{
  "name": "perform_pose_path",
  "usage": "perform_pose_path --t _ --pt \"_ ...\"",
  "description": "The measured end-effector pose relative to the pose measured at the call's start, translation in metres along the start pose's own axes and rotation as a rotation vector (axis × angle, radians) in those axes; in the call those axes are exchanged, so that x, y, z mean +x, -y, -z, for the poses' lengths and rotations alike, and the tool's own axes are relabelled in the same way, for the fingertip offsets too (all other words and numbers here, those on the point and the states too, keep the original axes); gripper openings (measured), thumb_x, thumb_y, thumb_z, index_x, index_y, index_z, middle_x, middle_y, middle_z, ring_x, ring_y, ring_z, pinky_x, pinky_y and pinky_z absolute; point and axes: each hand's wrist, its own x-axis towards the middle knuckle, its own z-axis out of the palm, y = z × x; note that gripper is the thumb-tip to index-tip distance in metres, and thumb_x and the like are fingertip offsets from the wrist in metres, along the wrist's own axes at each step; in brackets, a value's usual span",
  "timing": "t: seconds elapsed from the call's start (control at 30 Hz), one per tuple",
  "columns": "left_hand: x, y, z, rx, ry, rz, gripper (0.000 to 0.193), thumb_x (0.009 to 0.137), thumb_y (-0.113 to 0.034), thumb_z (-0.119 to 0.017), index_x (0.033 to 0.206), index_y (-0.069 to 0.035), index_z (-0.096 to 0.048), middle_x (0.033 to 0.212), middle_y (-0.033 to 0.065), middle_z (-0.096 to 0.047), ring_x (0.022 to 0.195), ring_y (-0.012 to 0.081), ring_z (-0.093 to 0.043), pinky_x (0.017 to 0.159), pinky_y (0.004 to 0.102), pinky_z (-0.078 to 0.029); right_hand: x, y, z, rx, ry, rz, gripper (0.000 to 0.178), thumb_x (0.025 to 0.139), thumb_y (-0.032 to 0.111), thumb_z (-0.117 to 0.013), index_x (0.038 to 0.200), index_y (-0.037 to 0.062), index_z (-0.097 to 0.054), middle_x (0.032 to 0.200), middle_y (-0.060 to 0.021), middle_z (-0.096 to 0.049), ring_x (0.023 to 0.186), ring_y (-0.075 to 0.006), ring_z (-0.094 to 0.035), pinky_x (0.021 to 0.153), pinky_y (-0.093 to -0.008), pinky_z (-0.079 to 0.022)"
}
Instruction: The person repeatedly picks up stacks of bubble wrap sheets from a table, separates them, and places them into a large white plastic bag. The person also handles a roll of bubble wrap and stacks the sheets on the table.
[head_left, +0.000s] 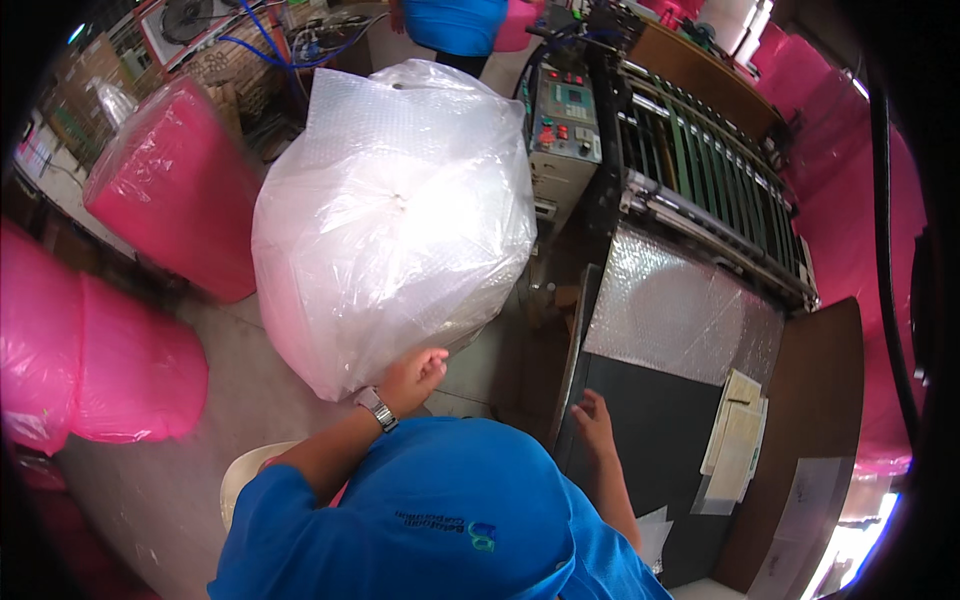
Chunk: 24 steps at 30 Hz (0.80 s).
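A large clear plastic bag packed with bubble wrap stands in front of me, bulging and shiny. My left hand, with a metal watch on its wrist, is at the bag's near lower edge. Its fingers are loosely bent, with nothing visible in them; whether it touches the plastic I cannot tell. To the right, my right hand hovers by the left edge of a dark worktable, fingers apart and holding nothing. A sheet of bubble wrap lies across the table's far part, coming from the machine.
A slatted roller machine with a control box stands at the far right. Papers lie on the table's right side. Pink wrapped rolls stand on the left. Another person in a blue shirt is behind the bag.
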Motion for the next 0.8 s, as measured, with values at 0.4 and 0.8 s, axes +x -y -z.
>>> perform_pose_path --t 0.4,0.8 --pt "0.180 0.024 0.170 0.597 -0.717 -0.153 0.077 0.068 -0.041 -0.064 0.125 -0.003 -0.028 0.117 0.0213 -0.041 0.105 0.0344 -0.042 0.086 0.0421 -0.036 0.104 0.396 -0.237 -0.746 -0.039 1.174 0.089 0.061 0.040 -0.069 0.132 0.0186 -0.021 0.131 -0.0220 -0.026 0.122 -0.0375 -0.023 0.097 -0.0521 -0.020" --pt "0.192 0.078 0.240 -0.221 -0.153 0.041 0.020 0.080 -0.024 -0.054 0.089 -0.006 -0.056 0.070 0.0053 -0.056 0.060 0.0138 -0.050 0.059 0.0264 -0.040 0.245 0.344 -0.278 0.160 -0.258 0.136 0.058 0.084 0.012 -0.040 0.133 0.0124 -0.011 0.092 -0.0152 -0.055 0.064 -0.0216 -0.056 0.050 -0.0363 -0.046"
